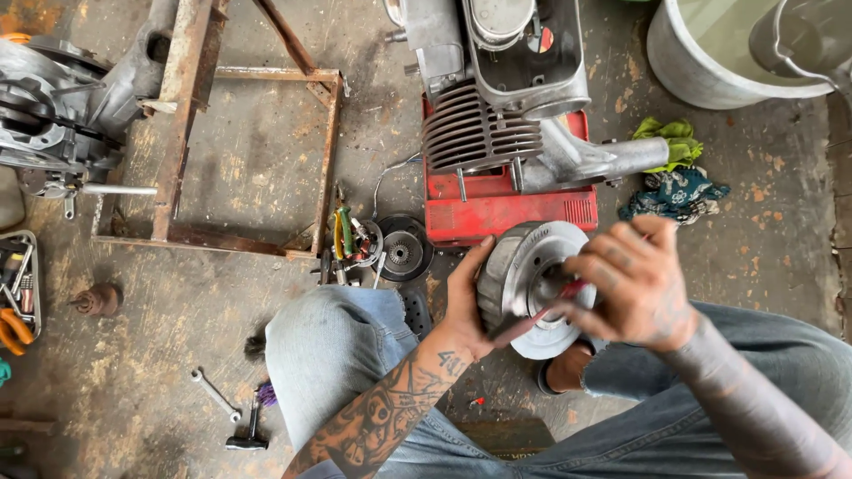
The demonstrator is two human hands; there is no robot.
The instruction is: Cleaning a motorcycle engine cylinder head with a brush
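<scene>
Left hand wrapped round the ribbed rim of a grey drum, palm on its left side, holding it on edge above the floor between the knees; right hand closed in a fist-like grip on a red-handled tool, its working end at the drum's centre hole, tip hidden by the fingers; both forearms tattooed; person crouched in jeans. Just behind the drum, a red box carries a finned engine, its pipe reaching right toward green and dark rags. Left of the box, a black round part lies on the floor beside a clutter of small tools. Rusty frame upper left, touching a second engine casing. Spanner and small black tool lie near the left knee; tray of pliers at the far left edge; white bucket top right, well apart.
</scene>
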